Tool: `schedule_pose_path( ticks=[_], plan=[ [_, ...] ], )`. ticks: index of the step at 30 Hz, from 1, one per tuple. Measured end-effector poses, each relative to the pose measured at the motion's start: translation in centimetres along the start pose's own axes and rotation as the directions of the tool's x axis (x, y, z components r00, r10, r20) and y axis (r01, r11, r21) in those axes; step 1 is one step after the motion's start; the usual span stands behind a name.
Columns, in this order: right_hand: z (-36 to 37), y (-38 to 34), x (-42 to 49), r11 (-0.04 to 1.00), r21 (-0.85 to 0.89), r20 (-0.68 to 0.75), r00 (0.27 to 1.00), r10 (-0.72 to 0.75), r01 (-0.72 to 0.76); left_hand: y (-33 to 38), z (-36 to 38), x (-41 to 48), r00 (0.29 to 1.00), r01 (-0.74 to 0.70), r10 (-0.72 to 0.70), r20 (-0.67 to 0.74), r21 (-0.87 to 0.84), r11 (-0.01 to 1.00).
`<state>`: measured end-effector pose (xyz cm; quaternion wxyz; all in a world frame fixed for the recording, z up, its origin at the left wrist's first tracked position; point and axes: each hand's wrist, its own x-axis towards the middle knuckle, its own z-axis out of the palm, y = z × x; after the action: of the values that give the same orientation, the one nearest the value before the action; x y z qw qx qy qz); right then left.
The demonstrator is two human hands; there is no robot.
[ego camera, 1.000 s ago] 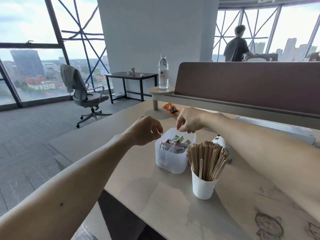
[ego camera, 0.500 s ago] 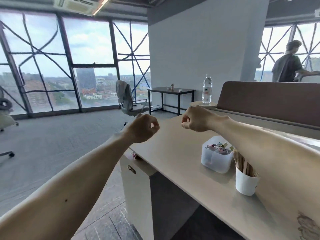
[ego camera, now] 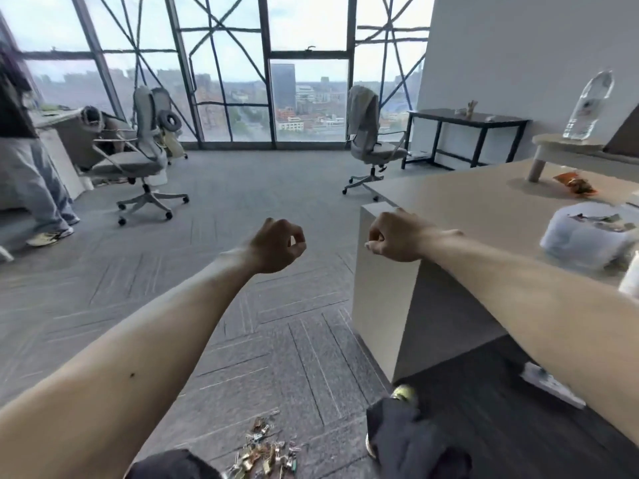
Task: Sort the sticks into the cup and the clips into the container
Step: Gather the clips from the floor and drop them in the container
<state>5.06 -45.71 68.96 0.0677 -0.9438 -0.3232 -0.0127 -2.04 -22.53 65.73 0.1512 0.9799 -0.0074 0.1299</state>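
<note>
1. Desk (ego camera: 449,202), light wood top, at right.
2. Water bottle (ego camera: 587,108), clear, standing on a low round stand (ego camera: 567,143) at the desk's far edge.
3. Snack packet (ego camera: 574,183), orange, lying on the desk near the stand's leg.
4. Side table (ego camera: 466,117), black, against the white wall.
5. Office chair (ego camera: 366,133), grey, cloth draped over its back.
6. Office chair (ego camera: 138,160), grey, at left on grey carpet (ego camera: 242,188).
7. Person (ego camera: 31,174), standing at far left, in pale trousers.

A high-floor office. Beyond the left hand (ego camera: 276,245), grey swivel chairs (ego camera: 131,164) stand on carpet tiles (ego camera: 242,188) before floor-to-ceiling windows (ego camera: 307,98) overlooking a city. Right of the right hand (ego camera: 394,236) runs a pale desk (ego camera: 449,195), with a black side table (ego camera: 466,117) farther off.
</note>
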Motion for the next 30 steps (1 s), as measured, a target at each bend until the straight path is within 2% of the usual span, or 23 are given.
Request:
schedule_pose_path(
  ticks=[9,16,21,26,30],
  plan=[
    [10.2,-10.4,-5.9,0.999,0.044,0.157,0.987,-0.038,0.032,-9.2,2.4,-16.6,0.966,0.205,-0.214,0.142,0.077,0.976],
    [20.9,-14.6,-10.3,0.996,0.087,0.318,0.948,-0.035,0.007,-14.4,9.3,-26.2,0.908,0.284,-0.296,0.297,0.085,0.955],
    [30.6,-15.1,-11.4,0.993,0.121,0.448,0.893,-0.038,-0.018,-18.3,17.4,-29.8,0.826,0.315,-0.334,0.454,0.120,0.941],
    [42.7,-13.8,-11.4,0.987,0.140,0.569,0.822,-0.020,-0.073,-24.6,26.6,-32.6,0.718,0.365,-0.418,0.557,0.211,0.907],
    [51.9,-13.2,-11.0,0.988,0.137,0.661,0.750,-0.037,-0.073,-29.1,33.6,-34.7,0.624,0.353,-0.446,0.642,0.277,0.894]
  ],
)
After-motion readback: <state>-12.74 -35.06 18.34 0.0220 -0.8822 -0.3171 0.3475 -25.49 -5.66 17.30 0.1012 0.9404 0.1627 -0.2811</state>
